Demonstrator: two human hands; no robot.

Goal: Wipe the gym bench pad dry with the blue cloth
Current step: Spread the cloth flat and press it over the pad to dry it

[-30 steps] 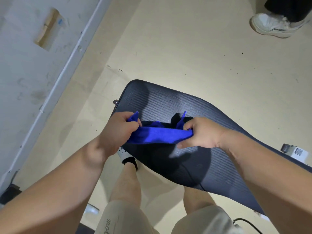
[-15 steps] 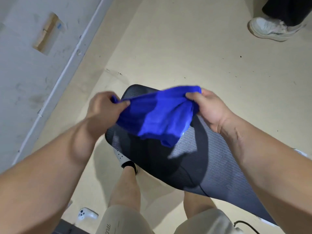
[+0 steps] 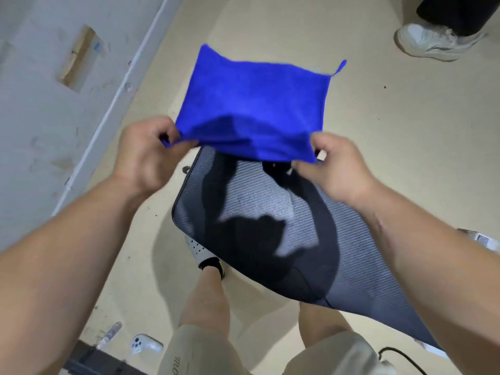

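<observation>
The left hand (image 3: 146, 161) and right hand (image 3: 334, 173) each pinch a near corner of the blue cloth (image 3: 254, 104), held spread in the air, with the gym bench pad (image 3: 292, 226) just below, its length running off to the right, nearer the right hand.

Setting: bare indoor workout room, home or small gym, cannot tell which. Evidence: ribbed bench pad (image 3: 270, 212); beige floor (image 3: 378, 131); scuffed white wall (image 3: 40, 117) with trim (image 3: 119, 96); controller (image 3: 144, 345) and cable (image 3: 400, 358) on floor.
</observation>
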